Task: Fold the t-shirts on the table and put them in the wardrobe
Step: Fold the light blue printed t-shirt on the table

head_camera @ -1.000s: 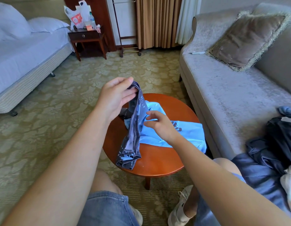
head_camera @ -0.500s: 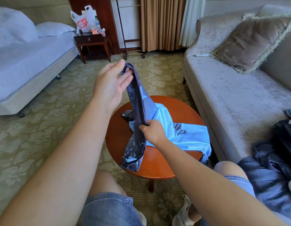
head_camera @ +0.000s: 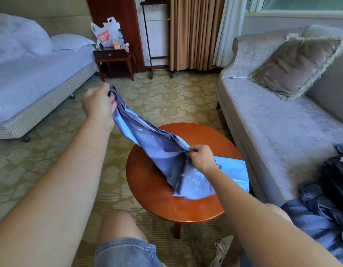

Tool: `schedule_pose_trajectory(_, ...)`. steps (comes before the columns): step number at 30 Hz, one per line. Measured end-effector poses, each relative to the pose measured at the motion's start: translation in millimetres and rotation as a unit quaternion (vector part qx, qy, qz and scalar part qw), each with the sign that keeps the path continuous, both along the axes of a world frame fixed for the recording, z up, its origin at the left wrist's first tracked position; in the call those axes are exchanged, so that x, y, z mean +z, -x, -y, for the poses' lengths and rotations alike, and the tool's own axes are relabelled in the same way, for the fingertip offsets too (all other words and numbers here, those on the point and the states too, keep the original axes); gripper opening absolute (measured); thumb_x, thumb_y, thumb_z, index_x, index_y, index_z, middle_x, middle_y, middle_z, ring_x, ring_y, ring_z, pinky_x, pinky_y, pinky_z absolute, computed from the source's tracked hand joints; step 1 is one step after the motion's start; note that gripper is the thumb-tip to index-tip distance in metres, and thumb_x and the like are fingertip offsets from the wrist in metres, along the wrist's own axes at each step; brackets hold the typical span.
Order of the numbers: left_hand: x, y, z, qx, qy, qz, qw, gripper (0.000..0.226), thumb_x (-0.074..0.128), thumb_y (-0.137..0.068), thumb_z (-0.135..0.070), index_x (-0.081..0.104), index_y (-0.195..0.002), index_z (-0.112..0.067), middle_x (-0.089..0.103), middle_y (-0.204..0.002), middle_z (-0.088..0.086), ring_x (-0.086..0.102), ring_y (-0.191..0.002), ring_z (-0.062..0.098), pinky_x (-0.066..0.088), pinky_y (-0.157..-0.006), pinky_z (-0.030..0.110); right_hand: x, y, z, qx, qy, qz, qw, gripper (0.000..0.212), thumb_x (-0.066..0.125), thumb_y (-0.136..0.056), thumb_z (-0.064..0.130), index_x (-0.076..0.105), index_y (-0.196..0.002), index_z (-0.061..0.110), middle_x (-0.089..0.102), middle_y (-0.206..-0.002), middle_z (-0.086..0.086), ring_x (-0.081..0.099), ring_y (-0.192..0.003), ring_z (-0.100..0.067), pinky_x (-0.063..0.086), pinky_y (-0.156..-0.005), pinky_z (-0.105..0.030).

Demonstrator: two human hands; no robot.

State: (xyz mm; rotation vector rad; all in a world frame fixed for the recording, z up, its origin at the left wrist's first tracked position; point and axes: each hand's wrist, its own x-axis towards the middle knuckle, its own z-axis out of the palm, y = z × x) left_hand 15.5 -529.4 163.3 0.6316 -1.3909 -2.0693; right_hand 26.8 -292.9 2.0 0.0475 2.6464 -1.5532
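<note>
Two hands share one dark shirt (head_camera: 157,149), stretched in a slack diagonal above the surface (head_camera: 147,191). The left hand (head_camera: 98,103) is up and out past the rim, its fingers (head_camera: 112,103) closed round a bunched end. The right hand (head_camera: 200,158) is low over the surface, pinching the cloth partway along.

The risk, as I see it, is the blue shirt (head_camera: 233,170) lying underneath. The dark shirt's trailing end rests on it or right beside it, and a hard pull could drag it off the edge toward the sofa (head_camera: 272,132). The surface is small and round, too — spread flat, the shirt would likely hang over the rim and a fold could slide off. Both grips are on gathered cloth, not on a seam or shoulder that I can make out, so it may open crooked.

The dark shirt looks twisted and rope-like between the hands — slate blue, with pale speckled patches near the loose end, soft and limp.
</note>
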Motion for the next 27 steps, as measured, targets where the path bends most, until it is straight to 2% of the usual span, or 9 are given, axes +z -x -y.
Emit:
schedule_pose_trajectory(3,-19,-3,-11,-0.081,0.189,0.116,0.972,0.023,0.065,-0.091,-0.033,0.052,-0.080,-0.018,0.056,-0.078,0.002,0.057,-0.071,0.015,0.048,-0.060,0.026,37,13,-2,0.003,0.035,-0.065,0.997,0.030,0.062,-0.082,0.003,0.068,-0.065,0.026,0.064,-0.063,0.006,0.054,-0.065,-0.010,0.042,-0.064,-0.026)
schedule_pose_trajectory(7,-41,-13,-46,-0.313,0.410,0.153,0.843,0.019,0.070,-0.088,-0.036,0.063,-0.090,-0.018,0.062,-0.085,0.000,0.058,-0.081,0.015,0.045,-0.071,0.028,80,21,-5,0.065,-0.041,-0.099,0.992,0.011,0.067,-0.084,0.014,0.074,-0.076,0.012,0.063,-0.061,-0.001,0.052,-0.060,-0.009,0.041,-0.059,-0.026)
schedule_pose_trajectory(10,-51,-18,-72,-0.480,0.421,0.161,0.752,0.041,0.075,-0.084,-0.030,0.061,-0.122,-0.024,0.065,-0.114,-0.003,0.062,-0.106,0.014,0.050,-0.093,0.032,98,12,-11,0.100,-0.045,-0.095,0.989,0.008,0.070,-0.081,0.012,0.075,-0.075,0.011,0.053,-0.048,0.008,0.044,-0.043,0.000,0.035,-0.049,-0.021)
schedule_pose_trajectory(11,-53,-19,-78,-0.512,0.422,0.169,0.729,0.042,0.075,-0.084,-0.028,0.060,-0.124,-0.022,0.067,-0.111,-0.002,0.064,-0.104,0.016,0.051,-0.092,0.035,100,9,-13,0.105,-0.043,-0.090,0.989,0.008,0.070,-0.080,0.010,0.074,-0.074,0.011,0.055,-0.050,0.004,0.044,-0.043,-0.001,0.036,-0.050,-0.023)
schedule_pose_trajectory(13,-59,-16,-83,-0.524,0.460,0.173,0.696,0.023,0.073,-0.086,-0.030,0.068,-0.103,-0.016,0.072,-0.093,0.004,0.068,-0.090,0.024,0.053,-0.083,0.042,101,3,-19,0.111,-0.032,-0.074,0.991,0.007,0.070,-0.080,0.007,0.073,-0.073,0.008,0.059,-0.057,-0.005,0.047,-0.049,-0.009,0.039,-0.054,-0.025)
schedule_pose_trajectory(15,-62,-13,-83,-0.505,0.481,0.170,0.696,0.026,0.070,-0.086,-0.035,0.063,-0.075,-0.013,0.061,-0.072,0.009,0.058,-0.067,0.026,0.044,-0.068,0.040,99,-1,-25,0.121,0.000,-0.052,0.991,0.009,0.071,-0.081,0.006,0.072,-0.072,0.007,0.061,-0.061,-0.009,0.050,-0.055,-0.016,0.040,-0.056,-0.028)
schedule_pose_trajectory(17,-65,-11,-82,-0.499,0.459,0.170,0.715,0.031,0.070,-0.088,-0.034,0.059,-0.066,-0.015,0.056,-0.067,0.006,0.051,-0.064,0.020,0.037,-0.066,0.034,94,-2,-33,0.130,0.028,-0.031,0.991,0.014,0.072,-0.083,0.006,0.070,-0.070,0.011,0.062,-0.063,-0.005,0.052,-0.057,-0.014,0.042,-0.059,-0.026)
schedule_pose_trajectory(22,-73,-13,-77,-0.486,0.351,0.162,0.784,0.023,0.064,-0.093,-0.022,0.066,-0.071,-0.016,0.069,-0.064,-0.006,0.064,-0.060,0.010,0.046,-0.060,0.022,71,-3,-57,0.157,0.017,0.041,0.987,0.018,0.073,-0.083,0.007,0.070,-0.068,0.016,0.068,-0.068,-0.004,0.060,-0.063,-0.016,0.049,-0.066,-0.029)
schedule_pose_trajectory(27,-88,-5,-68,-0.376,0.281,0.176,0.865,0.014,0.066,-0.092,-0.026,0.069,-0.091,-0.012,0.071,-0.077,-0.002,0.064,-0.068,0.011,0.044,-0.060,0.024,45,-7,-78,0.148,-0.013,0.104,0.983,0.017,0.071,-0.086,0.012,0.072,-0.068,0.011,0.061,-0.068,-0.007,0.054,-0.064,-0.020,0.043,-0.066,-0.030)
